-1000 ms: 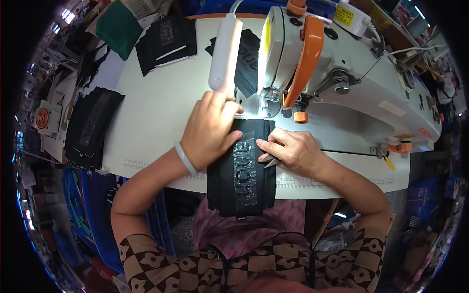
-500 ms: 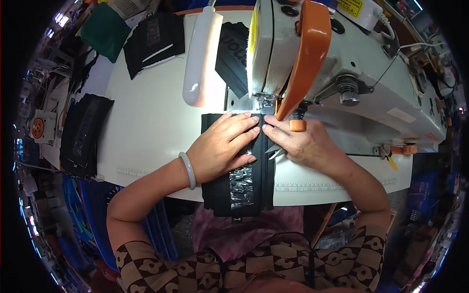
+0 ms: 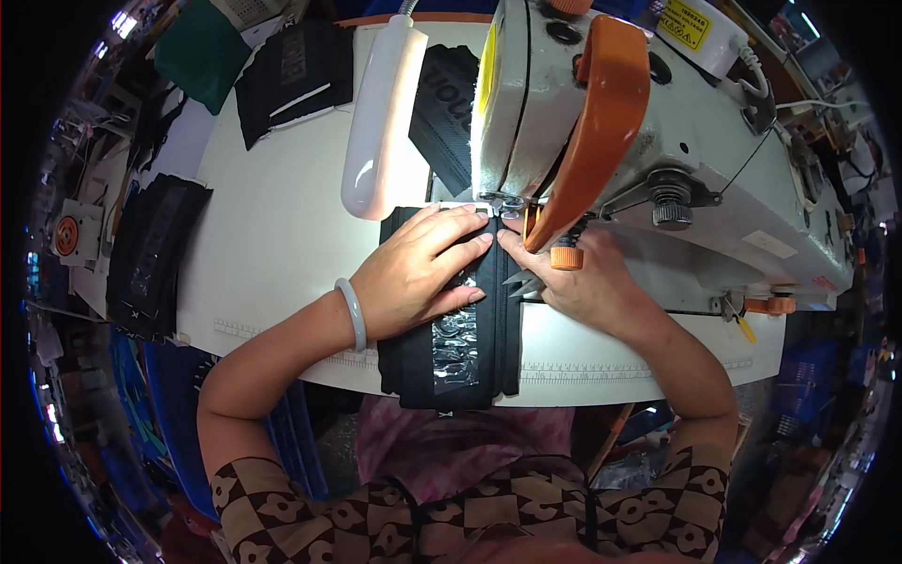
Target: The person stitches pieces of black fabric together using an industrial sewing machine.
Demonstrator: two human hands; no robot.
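A black fabric panel (image 3: 399,362) with a clear plastic strip (image 3: 456,348) down its middle lies on the sewing machine table, its far edge at the presser foot (image 3: 504,202). My left hand (image 3: 423,268) rests flat on the panel, fingers stretched toward the foot. Along the panel's right side, the fingertips of my right hand (image 3: 578,282) press the fabric beside a raised seam. Metal blades of thread snips (image 3: 523,282) stick out from under that hand, which holds them tucked in the palm; their handles are hidden.
The sewing machine (image 3: 536,113) with its orange lever (image 3: 615,122) stands over the work. A white lamp (image 3: 376,132) hangs left of the needle. More black pieces lie behind it (image 3: 446,113), at the back left (image 3: 296,75) and at the left edge (image 3: 155,254).
The panel has slid slightly forward, closer under the presser foot, with both hands moving along with it. The view has shifted a little too.
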